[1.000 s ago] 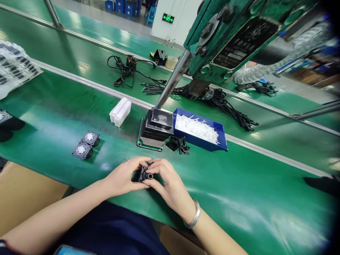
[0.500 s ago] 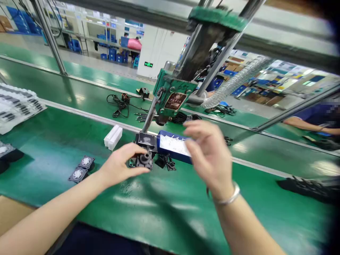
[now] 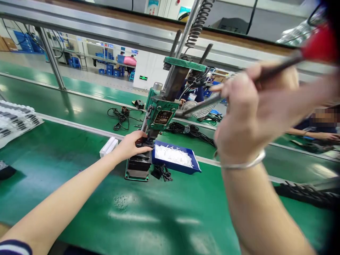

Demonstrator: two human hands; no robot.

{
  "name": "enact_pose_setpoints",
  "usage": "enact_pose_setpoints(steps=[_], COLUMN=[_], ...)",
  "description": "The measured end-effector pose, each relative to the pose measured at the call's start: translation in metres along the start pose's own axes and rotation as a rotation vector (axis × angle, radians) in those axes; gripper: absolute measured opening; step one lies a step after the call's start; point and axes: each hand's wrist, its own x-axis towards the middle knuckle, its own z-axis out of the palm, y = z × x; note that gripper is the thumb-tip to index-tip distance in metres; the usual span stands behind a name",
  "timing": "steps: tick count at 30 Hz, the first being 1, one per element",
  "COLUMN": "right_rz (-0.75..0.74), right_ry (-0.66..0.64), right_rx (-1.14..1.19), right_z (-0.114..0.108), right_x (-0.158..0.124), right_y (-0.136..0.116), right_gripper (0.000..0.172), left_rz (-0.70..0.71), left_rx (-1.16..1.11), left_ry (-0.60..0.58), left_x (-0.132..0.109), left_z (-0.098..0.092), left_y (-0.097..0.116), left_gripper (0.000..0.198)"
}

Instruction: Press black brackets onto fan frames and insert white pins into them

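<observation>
A green hand-operated arbor press (image 3: 162, 119) stands on the green bench. My left hand (image 3: 130, 144) pinches a small black plastic part (image 3: 148, 142) on the press's block, right under the ram; fingers partly cover it. My right hand (image 3: 247, 113), blurred and raised close to the camera, is closed round the press lever (image 3: 203, 105), which ends in a red knob (image 3: 320, 46). Beside the press base (image 3: 136, 174) lie several loose black parts (image 3: 162, 173). To their right sits a blue tray (image 3: 186, 169) filled with small white pieces.
White blocks (image 3: 108, 146) lie left of the press. Black cables (image 3: 191, 131) and a wired part (image 3: 124, 111) rest beyond the metal rail. White sheets with black strips (image 3: 17, 118) are at far left, black parts (image 3: 305, 193) at far right. Other people sit behind.
My right hand has gone up and right and now grips the lever. My left hand has brought the black part under the ram. The view has shifted, showing more of the press top.
</observation>
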Motion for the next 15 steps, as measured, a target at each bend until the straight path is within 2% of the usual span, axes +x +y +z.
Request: enact_pose_setpoints(steps=[1,3,5,9,15], right_rz=[-0.043,-0.099,-0.113,-0.034,0.011], right_ry=[0.092,0.260,0.289,0.185,0.005], right_rx=[0.021,0.057,0.049,-0.062,-0.107], right_z=[0.002,0.010,0.019,0.024,0.008], right_x=[-0.015,-0.035,-0.041,-0.032,-0.012], right_y=[-0.008,-0.017,-0.022,-0.030,-0.029], right_gripper=[0.012,0.012,0.013,0.020,0.023], left_rz=[-0.001,-0.008,-0.018,-0.036,-0.075], left_rx=[0.002,0.000,-0.019,-0.077,-0.136], left_ry=[-0.001,-0.010,-0.031,-0.083,-0.127], left_x=[0.000,0.002,0.003,0.004,0.003], left_z=[-0.001,-0.002,-0.005,-0.012,-0.015], left_y=[0.000,-0.001,-0.003,-0.007,-0.010], left_gripper=[0.041,0.042,0.044,0.049,0.048])
